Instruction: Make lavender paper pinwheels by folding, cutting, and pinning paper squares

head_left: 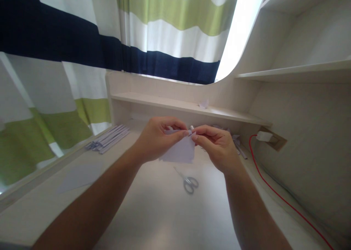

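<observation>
A small sheet of white paper point(179, 149) is held up above the desk between my two hands. My left hand point(163, 136) pinches its upper edge between thumb and fingers. At the sheet's upper right corner my right hand point(215, 144) is closed in a pinch on the paper. A short white rolled end point(191, 127) sticks up between the fingertips; I cannot tell whether it is part of the same sheet. Below the paper, a pair of scissors point(189, 182) with grey handles lies on the desk.
Several rolled paper sticks point(109, 137) lie in a bundle at the back left. A flat paper sheet point(79, 175) rests nearer. More paper pieces point(238, 142) are behind my right hand. A red cable point(270, 186) runs from a white plug point(264, 136) on the right wall.
</observation>
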Demonstrator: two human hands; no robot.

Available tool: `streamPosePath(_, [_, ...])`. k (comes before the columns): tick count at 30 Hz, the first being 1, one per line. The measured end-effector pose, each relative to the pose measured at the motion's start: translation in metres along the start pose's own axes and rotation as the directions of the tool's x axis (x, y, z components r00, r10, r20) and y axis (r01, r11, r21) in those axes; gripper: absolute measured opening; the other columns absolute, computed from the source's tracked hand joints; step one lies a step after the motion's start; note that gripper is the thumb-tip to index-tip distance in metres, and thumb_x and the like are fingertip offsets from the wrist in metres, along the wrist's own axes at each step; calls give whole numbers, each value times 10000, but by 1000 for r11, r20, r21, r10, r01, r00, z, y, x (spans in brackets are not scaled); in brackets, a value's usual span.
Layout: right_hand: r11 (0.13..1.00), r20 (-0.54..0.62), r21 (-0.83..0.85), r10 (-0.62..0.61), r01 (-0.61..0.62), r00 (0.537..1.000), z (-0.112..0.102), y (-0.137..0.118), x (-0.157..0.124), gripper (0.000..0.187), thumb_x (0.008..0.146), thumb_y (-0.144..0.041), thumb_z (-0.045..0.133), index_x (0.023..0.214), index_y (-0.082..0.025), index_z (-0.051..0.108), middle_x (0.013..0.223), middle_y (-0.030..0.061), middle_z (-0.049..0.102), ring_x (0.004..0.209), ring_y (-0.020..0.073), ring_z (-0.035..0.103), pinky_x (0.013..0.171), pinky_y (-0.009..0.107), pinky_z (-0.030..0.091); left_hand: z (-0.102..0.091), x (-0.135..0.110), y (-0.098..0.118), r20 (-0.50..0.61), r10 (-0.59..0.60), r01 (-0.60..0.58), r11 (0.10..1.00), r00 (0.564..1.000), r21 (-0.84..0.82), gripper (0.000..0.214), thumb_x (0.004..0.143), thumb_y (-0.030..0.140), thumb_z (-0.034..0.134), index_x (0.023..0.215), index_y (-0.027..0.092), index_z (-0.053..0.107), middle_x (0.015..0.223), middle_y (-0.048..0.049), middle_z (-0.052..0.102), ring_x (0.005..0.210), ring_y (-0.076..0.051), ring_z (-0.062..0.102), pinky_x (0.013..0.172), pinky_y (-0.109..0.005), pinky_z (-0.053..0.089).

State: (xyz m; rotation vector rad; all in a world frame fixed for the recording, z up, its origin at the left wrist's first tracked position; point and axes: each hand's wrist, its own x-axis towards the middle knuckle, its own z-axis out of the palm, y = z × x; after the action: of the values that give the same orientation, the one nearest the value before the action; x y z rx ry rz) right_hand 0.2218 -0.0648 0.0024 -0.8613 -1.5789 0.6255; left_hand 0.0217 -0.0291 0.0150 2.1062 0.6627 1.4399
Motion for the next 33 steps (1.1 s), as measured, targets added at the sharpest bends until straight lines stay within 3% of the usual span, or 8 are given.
streamPosePath(5, [1000,-94,-22,1,-3,996,-14,0,3,74,798,-194,789,849,-219,836,804,43,799,749,187,722,753,346,574,-2,0,-2,8,-64,64,997,998,-43,151,829,331,785,838,182,808,774,-34,775,652,-152,668,550,-229,481])
streamPosePath(10, [993,-113,120,6,8,994,-16,3,6,74,765,-181,803,808,-218,756,803,30,798,769,192,745,804,375,601,-1,1,-7,38,-74,75,997,997,-19,141,827,307,764,845,175,810,812,-49,785,696,-165,683,587,-238,496])
streamPosePath(14, [990,-121,137,3,13,993,-12,2,8,321,758,-178,802,1060,-253,724,796,-1,793,732,183,738,765,364,602,0,3,-9,41,-103,102,995,994,8,155,841,310,735,852,173,808,780,-39,775,652,-156,665,553,-228,471])
streamPosePath(17, [996,-116,90,-19,29,993,-11,3,8,351,796,-190,779,1141,-247,747,841,16,797,739,181,732,760,363,598,0,4,-11,35,-117,116,993,993,33,166,849,318,725,858,173,806,784,-37,775,634,-150,658,548,-228,466])
streamPosePath(24, [998,-50,40,-51,53,997,-11,4,6,56,850,-185,732,860,-212,780,777,19,771,698,167,707,733,347,566,0,6,-12,6,-94,93,993,996,76,156,844,298,717,865,172,807,819,-42,787,697,-170,689,592,-241,490])
streamPosePath(28, [995,-95,-95,-32,23,995,-6,3,3,41,833,-233,773,848,-198,787,815,48,780,750,188,718,744,346,567,2,6,-10,-10,-89,89,994,996,67,152,852,294,708,859,178,806,796,-31,781,678,-161,681,582,-238,486])
streamPosePath(33, [990,-66,-143,10,-19,998,0,8,1,178,797,-332,834,902,-195,787,873,68,783,740,195,705,673,323,554,3,5,-7,11,-91,91,996,996,16,153,854,301,719,857,173,803,796,-38,776,684,-162,676,580,-236,489])
